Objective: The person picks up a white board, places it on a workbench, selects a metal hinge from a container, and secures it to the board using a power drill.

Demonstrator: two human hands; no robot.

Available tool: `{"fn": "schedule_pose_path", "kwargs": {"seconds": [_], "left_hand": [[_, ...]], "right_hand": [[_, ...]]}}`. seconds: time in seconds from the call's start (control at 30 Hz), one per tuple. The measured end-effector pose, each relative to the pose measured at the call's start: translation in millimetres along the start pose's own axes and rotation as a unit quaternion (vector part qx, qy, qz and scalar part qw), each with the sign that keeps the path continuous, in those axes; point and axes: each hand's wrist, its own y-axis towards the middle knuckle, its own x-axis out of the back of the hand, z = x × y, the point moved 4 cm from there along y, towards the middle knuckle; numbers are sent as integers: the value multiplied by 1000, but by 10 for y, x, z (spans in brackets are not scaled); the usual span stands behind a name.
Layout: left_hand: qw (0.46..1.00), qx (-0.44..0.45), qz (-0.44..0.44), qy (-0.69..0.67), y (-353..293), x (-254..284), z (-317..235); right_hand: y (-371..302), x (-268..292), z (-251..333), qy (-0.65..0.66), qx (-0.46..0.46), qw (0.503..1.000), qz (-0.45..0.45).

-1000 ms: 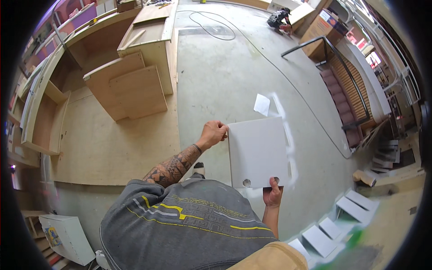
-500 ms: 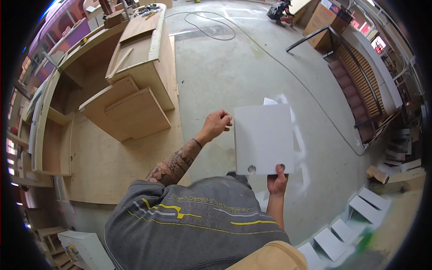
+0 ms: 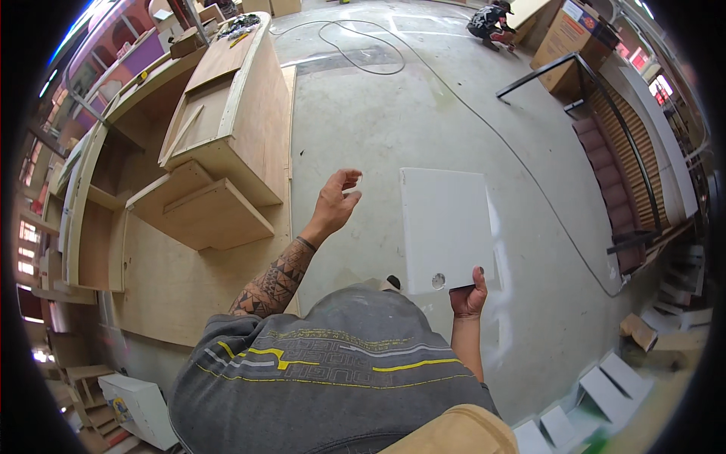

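Observation:
A white rectangular panel (image 3: 446, 227), like a cabinet door, is held up in front of me. My right hand (image 3: 469, 297) grips its near right corner, with the thumb on the top face and the fingers mostly hidden underneath. One round recess (image 3: 439, 281) shows along the panel's near edge; the spot by my thumb is partly covered. Left of the panel and apart from it, my left hand (image 3: 336, 200) is in the air, fingers loosely bent and thumb apart, with nothing visible in it.
An unfinished wooden cabinet (image 3: 234, 136) stands on a plywood sheet (image 3: 174, 280) at left. A cable (image 3: 522, 155) crosses the concrete floor. Boxes, a padded bench (image 3: 605, 174) and a metal frame line the right. White boards (image 3: 609, 390) lie lower right. Another person (image 3: 490, 24) crouches far off.
My left hand has drawn away to the left from the panel's edge, and its fingers have loosened. The panel has tilted and turned slightly in my right hand. My view has shifted a little.

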Motion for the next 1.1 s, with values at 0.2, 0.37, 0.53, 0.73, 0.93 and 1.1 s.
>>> {"fn": "schedule_pose_path", "kwargs": {"seconds": [0.2, 0.37, 0.53, 0.73, 0.93, 1.1], "left_hand": [[999, -33, 38, -16, 726, -425, -426], [998, -44, 51, 9, 1203, -591, -441], [998, -46, 43, 10, 1653, -560, -446], [997, -42, 71, -4, 2412, -390, -45], [995, -10, 69, -67, 3259, -55, 379], [981, 72, 88, -157, 3927, 308, 752]], "right_hand": [[790, -66, 392, -6, -58, 998, 25], [1307, -197, 463, 4, -74, 996, 49], [1770, -391, 426, -8, -80, 996, 46], [2462, -707, 294, -35, -89, 994, 52], [3197, -1189, 21, -47, -92, 993, 57], [3823, -1611, -264, -75, -106, 990, 56]]}}
